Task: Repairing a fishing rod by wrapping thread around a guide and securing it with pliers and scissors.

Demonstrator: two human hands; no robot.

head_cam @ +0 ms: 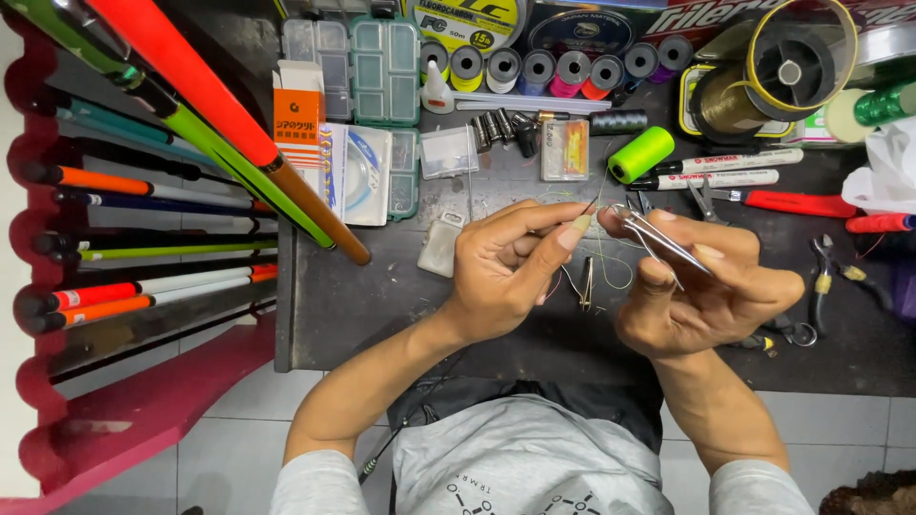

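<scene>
The left hand (506, 277) is pinching a fine, pale length of fishing line (593, 195) between thumb and forefinger, fingers (572, 232) closed narrowly on it near its upper end, apparently to keep it taut. The right hand (701, 296) is gripping slim silver metal tweezers (658, 238), fingers wrapped around the shaft, tips pointing toward 10 o'clock and meeting the line just beside the left fingertips. Both hands are hovering above the dark grey desk (382, 305), close to the chest, which is keeping the small work near the eye.

At 12 o'clock from the hands, a fluorescent green thread spool (641, 154) is lying on its side, with a row of small coloured thread spools (553, 69) beyond it. At 1 o'clock, two white marker pens (725, 170) are lying side by side. At 3 o'clock, small pliers (822, 277) are resting within reach. At 11 o'clock, a translucent green compartment box (385, 72) is sitting closed. At 9 o'clock, multicoloured rod sections (153, 238) are racked on a red stand (143, 401).
</scene>
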